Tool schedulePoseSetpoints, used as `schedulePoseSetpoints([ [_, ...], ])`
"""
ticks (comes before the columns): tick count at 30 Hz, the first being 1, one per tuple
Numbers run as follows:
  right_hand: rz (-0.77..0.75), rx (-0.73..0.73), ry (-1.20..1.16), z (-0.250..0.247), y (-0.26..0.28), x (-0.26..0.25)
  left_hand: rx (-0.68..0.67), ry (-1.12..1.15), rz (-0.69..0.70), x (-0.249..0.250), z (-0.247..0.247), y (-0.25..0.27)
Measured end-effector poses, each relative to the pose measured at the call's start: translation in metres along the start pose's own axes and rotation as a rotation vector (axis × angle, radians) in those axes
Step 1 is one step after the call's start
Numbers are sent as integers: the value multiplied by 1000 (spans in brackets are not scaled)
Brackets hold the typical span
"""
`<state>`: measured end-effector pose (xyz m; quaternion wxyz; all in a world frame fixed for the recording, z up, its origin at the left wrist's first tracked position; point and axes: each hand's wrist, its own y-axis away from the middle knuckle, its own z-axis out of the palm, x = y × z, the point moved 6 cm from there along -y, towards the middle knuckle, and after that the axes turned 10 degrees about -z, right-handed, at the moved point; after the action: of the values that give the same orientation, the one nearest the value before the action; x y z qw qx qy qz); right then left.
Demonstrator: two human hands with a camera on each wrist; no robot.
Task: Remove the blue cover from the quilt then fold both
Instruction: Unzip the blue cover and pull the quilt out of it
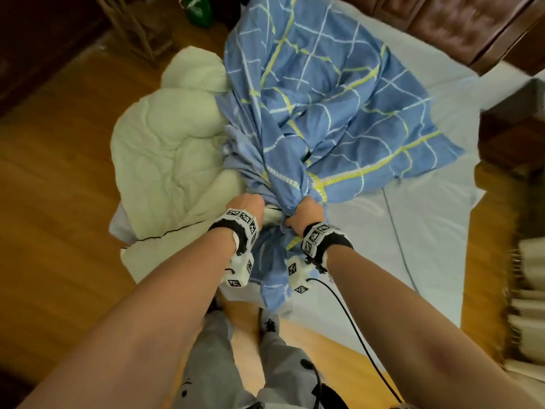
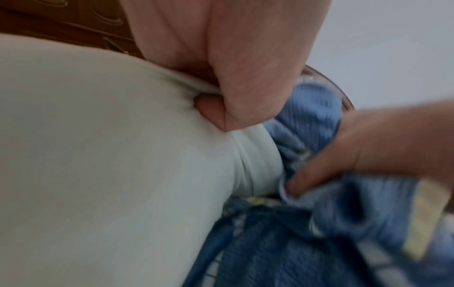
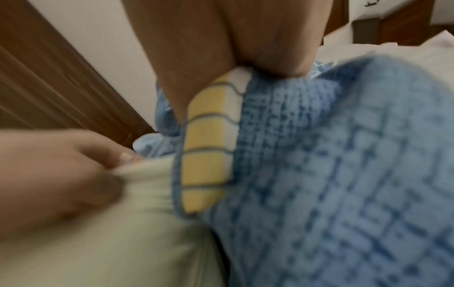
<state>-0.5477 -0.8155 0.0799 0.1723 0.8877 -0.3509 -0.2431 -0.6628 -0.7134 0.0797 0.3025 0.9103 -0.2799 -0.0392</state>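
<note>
- My left arm reached forward and down over the near edge of the bed [image 1: 427, 219], a marker-covered wristband [image 1: 239, 226] strapped round the wrist.
- My left hand [image 1: 246, 203] was closed in a fist, its grip bunching a fold of the pale quilt [image 1: 165, 154]; the left wrist view showed my fingers [image 2: 245, 97] curled tight into that cream fabric.
- The quilt lay crumpled on the left side of the bed, part of it hanging off the edge toward the wooden floor [image 1: 59, 178].
- Between my two fists a short neck of quilt came out of the mouth of the blue cover [image 1: 321, 93], so part of the quilt was inside the cover; how much, I could not tell.
- My right hand [image 1: 306, 215] was just beside the left, also fisted, its grip gathering the cover's opening; the right wrist view showed a yellow stripe of the cover pinched under my palm.
- My right arm stretched forward alongside the left, a black cable [image 1: 354, 326] trailing from its wrist unit.
- The cover spread away from my fists, up and to the right, across the light bed sheet.
</note>
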Motion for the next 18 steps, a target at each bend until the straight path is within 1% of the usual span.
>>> schedulePoseSetpoints([
  [3,61,109,-57,-6,-6,18,102,7,-33,-23,-26,17],
  [4,82,137,-62,-11,-7,23,113,6,-51,-32,-31,22],
  [9,78,200,-87,-46,-14,23,93,34,-315,-129,-46,77],
  [12,80,198,-122,-42,-11,19,80,27,-447,-181,-44,117],
  [15,37,157,-209,-26,-4,5,71,-8,-536,-206,-32,143],
  [17,32,158,-271,-18,-4,3,50,5,-546,-207,-20,147],
  [18,64,157,-296,-12,-10,7,38,18,-533,-204,-15,146],
])
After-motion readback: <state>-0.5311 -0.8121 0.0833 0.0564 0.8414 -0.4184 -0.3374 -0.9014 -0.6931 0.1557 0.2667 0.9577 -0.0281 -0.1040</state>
